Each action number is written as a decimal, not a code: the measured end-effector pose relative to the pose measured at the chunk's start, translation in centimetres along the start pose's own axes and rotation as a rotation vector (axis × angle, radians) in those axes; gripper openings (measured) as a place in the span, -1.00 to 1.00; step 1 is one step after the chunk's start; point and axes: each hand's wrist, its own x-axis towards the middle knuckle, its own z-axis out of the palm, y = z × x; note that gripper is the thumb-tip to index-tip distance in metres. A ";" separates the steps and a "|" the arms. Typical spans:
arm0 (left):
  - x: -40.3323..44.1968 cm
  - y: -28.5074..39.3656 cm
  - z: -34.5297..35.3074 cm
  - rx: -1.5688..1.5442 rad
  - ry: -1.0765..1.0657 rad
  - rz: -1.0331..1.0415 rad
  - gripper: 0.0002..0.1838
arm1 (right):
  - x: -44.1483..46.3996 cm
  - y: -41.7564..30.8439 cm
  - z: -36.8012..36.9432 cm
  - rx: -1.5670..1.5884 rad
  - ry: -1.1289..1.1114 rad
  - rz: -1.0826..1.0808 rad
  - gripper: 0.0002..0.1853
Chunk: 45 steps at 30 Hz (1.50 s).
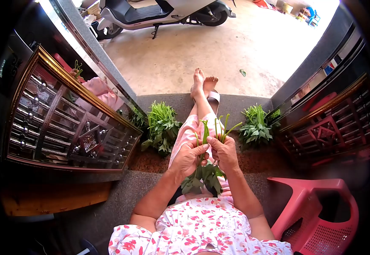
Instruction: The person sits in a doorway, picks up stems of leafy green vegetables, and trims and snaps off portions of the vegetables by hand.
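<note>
Above my lap, my left hand (189, 158) is closed round green leafy stems, whose cut-looking ends stick up past the thumb. Close beside it, my right hand (224, 154) pinches more stems of the same kind, several of them fanning upward. Dark green leaves (203, 177) hang below both hands. One bundle of leafy greens (161, 127) lies on the floor left of my legs, and another bundle (256, 125) lies to their right.
Open dark doors with metal grilles (72, 121) flank both sides. A pink plastic chair (308, 187) stands at the lower right. Beyond the stone threshold (240, 100) are a parked scooter (168, 12) and a fallen leaf (242, 72).
</note>
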 end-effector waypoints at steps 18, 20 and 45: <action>0.4 -0.2 -0.2 -0.103 0.013 0.042 -0.84 | 0.2 0.9 -0.1 -0.016 0.058 -0.200 -0.92; 0.3 -0.1 -0.3 -0.107 0.025 0.039 -0.84 | 0.2 0.9 -0.3 -0.055 0.096 -0.210 -0.92; 0.5 2.5 -2.6 -0.326 0.125 0.195 -0.84 | 0.8 -1.6 -3.2 0.124 0.221 -0.132 -0.86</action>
